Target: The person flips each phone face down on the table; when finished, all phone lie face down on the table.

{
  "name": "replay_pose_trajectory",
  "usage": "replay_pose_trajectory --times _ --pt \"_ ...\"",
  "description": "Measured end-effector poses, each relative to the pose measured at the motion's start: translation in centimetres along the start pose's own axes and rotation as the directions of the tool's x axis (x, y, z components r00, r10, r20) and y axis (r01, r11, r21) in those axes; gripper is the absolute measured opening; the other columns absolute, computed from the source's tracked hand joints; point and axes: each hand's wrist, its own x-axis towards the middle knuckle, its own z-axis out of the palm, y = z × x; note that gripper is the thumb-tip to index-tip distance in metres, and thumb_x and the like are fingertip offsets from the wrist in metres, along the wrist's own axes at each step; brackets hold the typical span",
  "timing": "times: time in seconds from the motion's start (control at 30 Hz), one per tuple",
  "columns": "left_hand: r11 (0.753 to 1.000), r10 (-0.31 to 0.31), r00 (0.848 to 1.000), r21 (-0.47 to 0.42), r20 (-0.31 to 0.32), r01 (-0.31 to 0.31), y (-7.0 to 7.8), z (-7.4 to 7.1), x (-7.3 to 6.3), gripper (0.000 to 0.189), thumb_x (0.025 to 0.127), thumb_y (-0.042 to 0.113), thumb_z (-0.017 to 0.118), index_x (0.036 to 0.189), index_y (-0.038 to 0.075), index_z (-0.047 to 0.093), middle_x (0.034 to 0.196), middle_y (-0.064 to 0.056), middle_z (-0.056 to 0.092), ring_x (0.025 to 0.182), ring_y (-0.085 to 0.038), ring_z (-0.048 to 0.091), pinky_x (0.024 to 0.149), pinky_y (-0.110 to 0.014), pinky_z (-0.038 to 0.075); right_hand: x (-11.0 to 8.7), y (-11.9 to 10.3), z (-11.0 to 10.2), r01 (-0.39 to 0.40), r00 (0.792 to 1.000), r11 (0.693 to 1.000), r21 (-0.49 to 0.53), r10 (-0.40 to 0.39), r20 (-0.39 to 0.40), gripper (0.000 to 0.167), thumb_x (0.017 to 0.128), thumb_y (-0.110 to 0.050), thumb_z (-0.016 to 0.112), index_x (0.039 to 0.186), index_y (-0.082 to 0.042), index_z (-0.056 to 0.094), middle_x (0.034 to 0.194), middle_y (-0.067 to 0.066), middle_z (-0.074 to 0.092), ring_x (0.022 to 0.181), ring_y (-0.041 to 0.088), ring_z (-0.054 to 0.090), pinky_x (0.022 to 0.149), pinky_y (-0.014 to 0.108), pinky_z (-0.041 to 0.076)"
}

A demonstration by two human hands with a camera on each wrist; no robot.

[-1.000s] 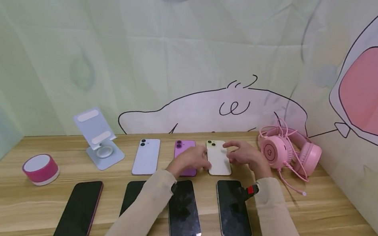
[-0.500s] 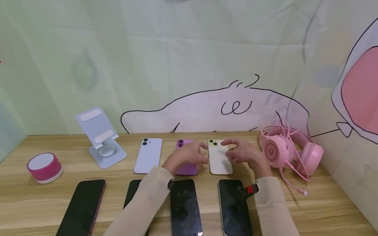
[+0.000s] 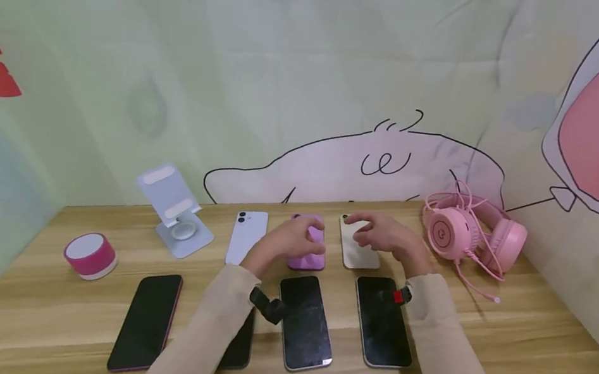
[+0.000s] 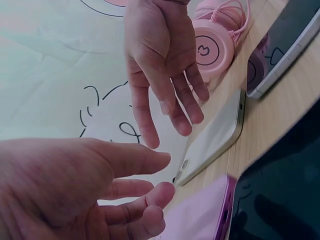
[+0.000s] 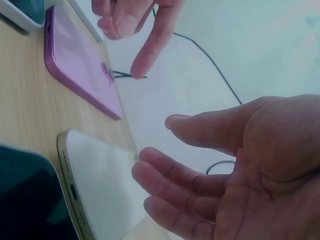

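Nearest me, four dark-screened phones lie face up along the worktop. Beyond them, both hands hover with loose, empty fingers: the left hand over the purple phone, the right hand over the cream phone. Both phones lie flat, backs up, apparently already placed; neither is gripped.

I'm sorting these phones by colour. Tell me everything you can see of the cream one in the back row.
The cream phone lies flat, back up, on the wooden table, its two lenses at the far corner. Smooth pale back, metal-looking rim. It sits between the purple phone and pink headphones. The right hand hovers above, fingers relaxed, not touching it.
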Motion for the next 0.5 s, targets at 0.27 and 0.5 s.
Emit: replay_pose_trajectory --times 0.27,0.5 --pt "0.997 -0.012 1.0 0.072 -0.027 0.014 -2.0 -2.0 -3.3 0.052 0.091 0.022 0.072 0.138 0.007 0.056 0.097 -0.008 0.066 0.081 -0.02 0.06 0.07 -0.032 0.048 -0.2 -2.4 1.5 0.073 0.996 0.997 -0.027 -0.072 0.042 0.042 0.1 -0.007 0.054 0.142 -0.007 0.053 0.128 0.024 0.06 0.112 0.035 0.059 0.096 0.048 0.046" --pt "0.993 -0.063 0.997 0.097 -0.037 0.066 -3.9 -4.1 -6.0 0.053 0.094 0.024 0.071 0.14 0.007 0.053 0.096 -0.008 0.064 0.082 -0.02 0.059 0.072 -0.031 0.049 -0.2 -3.9 3.4 0.084 0.992 0.995 -0.053 -0.079 0.095 0.042 0.1 -0.008 0.056 0.142 -0.008 0.054 0.129 0.022 0.06 0.115 0.035 0.058 0.101 0.053 0.043"
